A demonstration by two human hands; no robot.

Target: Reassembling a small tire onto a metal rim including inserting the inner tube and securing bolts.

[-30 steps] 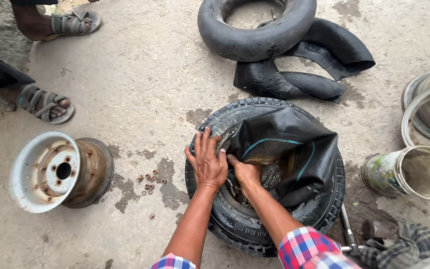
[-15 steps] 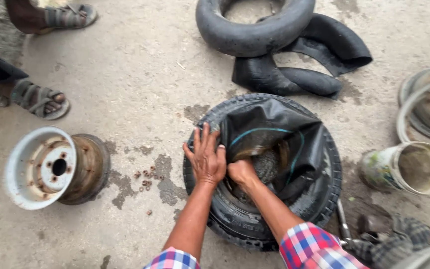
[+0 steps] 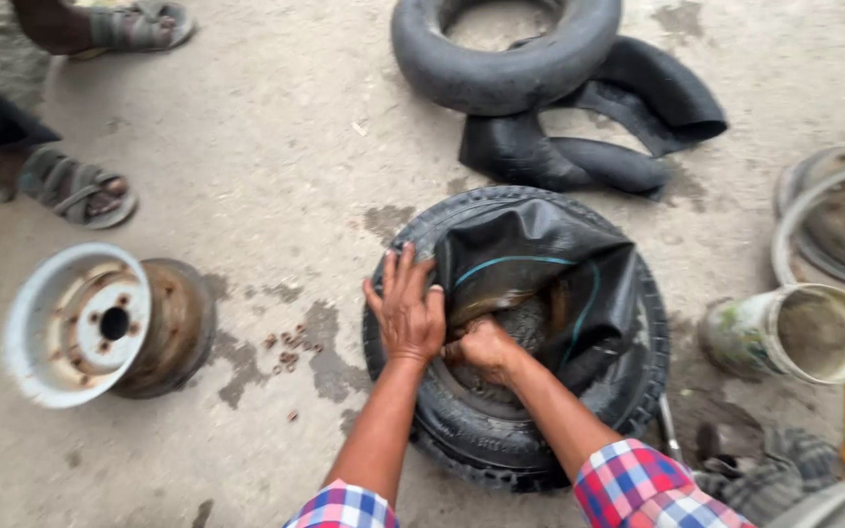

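While 2 hands point(image 3: 442, 328) in 1 tyre point(image 3: 501, 440): 1 tube point(image 3: 540, 274).

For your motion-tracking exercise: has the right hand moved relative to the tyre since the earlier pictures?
Yes. The right hand has pushed slightly deeper under the inner tube, toward the centre of the tyre; the left hand stays on the tyre's rim.

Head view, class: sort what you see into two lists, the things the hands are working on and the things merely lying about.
In hand:
left hand pressing on the tyre
right hand pushed into the black inner tube folded inside it

Lying about:
white wheel rim
spare tyre
loose tubes
dirty tin
small nuts
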